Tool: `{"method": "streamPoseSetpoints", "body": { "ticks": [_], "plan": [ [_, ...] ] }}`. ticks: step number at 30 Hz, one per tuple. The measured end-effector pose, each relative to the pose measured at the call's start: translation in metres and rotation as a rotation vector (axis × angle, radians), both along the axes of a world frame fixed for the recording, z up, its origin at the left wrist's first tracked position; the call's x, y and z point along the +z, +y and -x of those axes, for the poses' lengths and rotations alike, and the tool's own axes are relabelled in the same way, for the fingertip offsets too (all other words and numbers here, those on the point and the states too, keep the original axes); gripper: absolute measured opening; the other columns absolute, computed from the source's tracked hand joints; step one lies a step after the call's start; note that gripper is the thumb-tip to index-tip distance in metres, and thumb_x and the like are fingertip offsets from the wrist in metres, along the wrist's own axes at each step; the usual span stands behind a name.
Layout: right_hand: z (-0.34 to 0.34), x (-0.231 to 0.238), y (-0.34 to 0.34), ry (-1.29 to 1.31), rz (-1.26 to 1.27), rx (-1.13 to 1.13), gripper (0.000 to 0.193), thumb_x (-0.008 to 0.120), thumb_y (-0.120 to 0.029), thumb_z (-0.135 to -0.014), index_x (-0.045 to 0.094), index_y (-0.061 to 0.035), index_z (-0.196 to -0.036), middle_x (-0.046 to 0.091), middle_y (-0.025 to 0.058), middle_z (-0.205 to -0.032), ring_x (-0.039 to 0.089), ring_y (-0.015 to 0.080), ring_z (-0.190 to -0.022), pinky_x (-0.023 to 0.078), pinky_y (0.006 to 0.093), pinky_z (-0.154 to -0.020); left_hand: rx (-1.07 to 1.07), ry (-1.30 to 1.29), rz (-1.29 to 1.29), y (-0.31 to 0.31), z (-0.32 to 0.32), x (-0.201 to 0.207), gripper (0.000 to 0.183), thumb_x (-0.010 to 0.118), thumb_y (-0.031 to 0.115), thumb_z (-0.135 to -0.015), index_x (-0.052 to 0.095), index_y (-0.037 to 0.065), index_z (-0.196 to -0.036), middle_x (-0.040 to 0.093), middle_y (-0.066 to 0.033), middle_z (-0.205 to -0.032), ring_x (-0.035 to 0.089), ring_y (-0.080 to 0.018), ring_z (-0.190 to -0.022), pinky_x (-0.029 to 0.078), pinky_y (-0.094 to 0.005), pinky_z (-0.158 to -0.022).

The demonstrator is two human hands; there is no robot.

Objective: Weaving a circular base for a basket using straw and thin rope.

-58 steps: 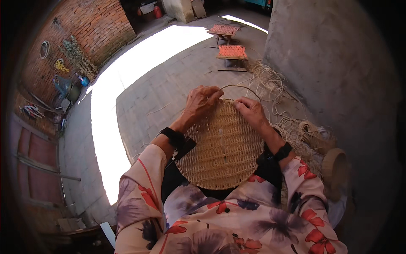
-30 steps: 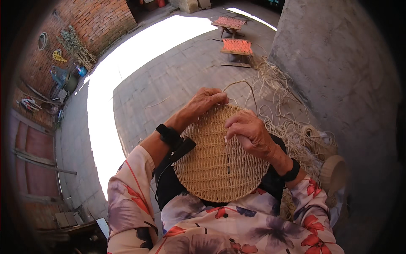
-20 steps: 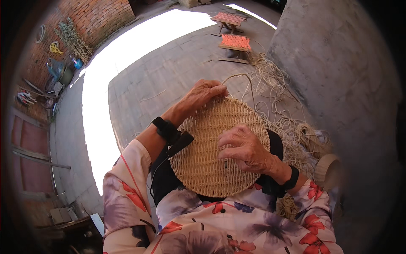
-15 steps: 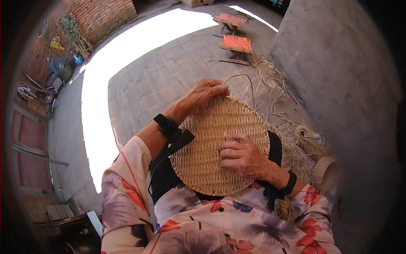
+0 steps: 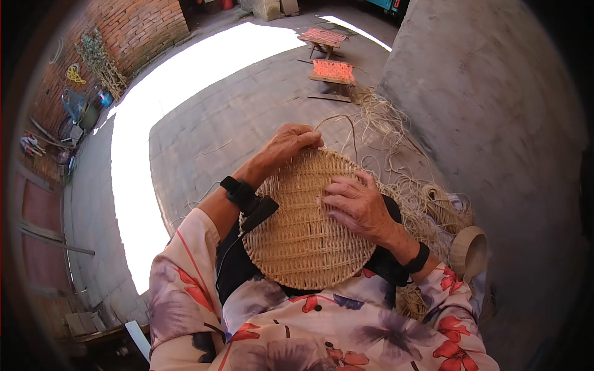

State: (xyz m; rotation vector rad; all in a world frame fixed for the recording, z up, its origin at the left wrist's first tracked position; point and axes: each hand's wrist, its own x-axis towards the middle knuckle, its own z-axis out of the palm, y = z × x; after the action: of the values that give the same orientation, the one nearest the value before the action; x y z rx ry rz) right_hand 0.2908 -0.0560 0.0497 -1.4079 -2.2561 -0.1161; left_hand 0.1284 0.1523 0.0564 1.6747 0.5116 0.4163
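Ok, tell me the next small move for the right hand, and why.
Probably bring the right hand to the arching strand beyond the woven disc: the left hand grips the disc's far rim where the strand rises, while the right is over the disc's face.

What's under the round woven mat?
Dark fabric shows past the left and right edges of the woven mat, floral shirt at its near edge. What lies beneath its middle is covered.

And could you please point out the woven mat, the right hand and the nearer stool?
Woven mat [image 5: 304,224], head view: middle of its weave.
Right hand [image 5: 364,209], head view: back of the hand.
Nearer stool [image 5: 333,70], head view: its orange seat.
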Motion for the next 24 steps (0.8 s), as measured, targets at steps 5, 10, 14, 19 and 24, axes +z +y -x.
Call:
{"method": "streamPoseSetpoints", "body": {
  "ticks": [5, 10, 14, 19, 24],
  "plan": [
    [-0.005, 0.016, -0.029, 0.072, 0.062, 0.063, 0.027, 0.080, -0.020, -0.072, 0.067, -0.0161, -0.096, 0.062, -0.0002, -0.112, 0.055, 0.0206, -0.121, 0.032, 0.0530, -0.106, 0.069, -0.055, 0.059, -0.005, 0.000, -0.002, 0.037, 0.059, 0.036, -0.098, 0.070, 0.001, -0.089, 0.063, -0.0005, -0.083, 0.054, -0.0098, -0.078, 0.044, -0.0257, -0.072],
    [0.016, -0.007, -0.026, -0.001, 0.079, 0.048, 0.031, 0.083, -0.021, -0.068, 0.068, -0.0159, -0.094, 0.062, 0.0012, -0.107, 0.058, 0.0244, -0.118, 0.034, 0.0523, -0.105, 0.024, 0.024, 0.048, -0.003, -0.005, -0.001, 0.037, 0.060, 0.036, -0.098, 0.070, 0.001, -0.096, 0.065, -0.0028, -0.093, 0.059, -0.0111, -0.089, 0.048, -0.0256, -0.082],
    [0.005, 0.002, -0.043, 0.163, 0.077, 0.060, 0.022, 0.079, -0.020, -0.074, 0.068, -0.0154, -0.093, 0.063, 0.0007, -0.107, 0.056, 0.0224, -0.119, 0.033, 0.0524, -0.105, 0.065, -0.005, 0.028, 0.001, 0.002, -0.011, 0.036, 0.060, 0.036, -0.098, 0.070, 0.001, -0.095, 0.066, -0.0031, -0.093, 0.059, -0.0117, -0.089, 0.048, -0.0258, -0.082],
    [0.023, -0.028, -0.078, 0.107, 0.059, 0.051, 0.013, 0.077, -0.017, -0.075, 0.068, -0.0143, -0.085, 0.064, 0.0004, -0.103, 0.057, 0.0208, -0.119, 0.035, 0.0509, -0.103, 0.027, -0.042, 0.050, 0.005, -0.002, -0.014, 0.038, 0.061, 0.037, -0.098, 0.070, 0.000, -0.098, 0.066, -0.0042, -0.094, 0.060, -0.0127, -0.090, 0.049, -0.0271, -0.084],
    [0.031, -0.026, -0.068, 0.102, 0.101, 0.073, 0.012, 0.074, -0.016, -0.078, 0.068, -0.0144, -0.089, 0.066, -0.0011, -0.105, 0.058, 0.0195, -0.119, 0.035, 0.0516, -0.103, 0.034, 0.024, -0.033, 0.004, -0.004, -0.007, 0.041, 0.061, 0.039, -0.097, 0.070, -0.001, -0.100, 0.066, -0.0049, -0.095, 0.060, -0.0130, -0.090, 0.049, -0.0268, -0.084]
  ]
}}
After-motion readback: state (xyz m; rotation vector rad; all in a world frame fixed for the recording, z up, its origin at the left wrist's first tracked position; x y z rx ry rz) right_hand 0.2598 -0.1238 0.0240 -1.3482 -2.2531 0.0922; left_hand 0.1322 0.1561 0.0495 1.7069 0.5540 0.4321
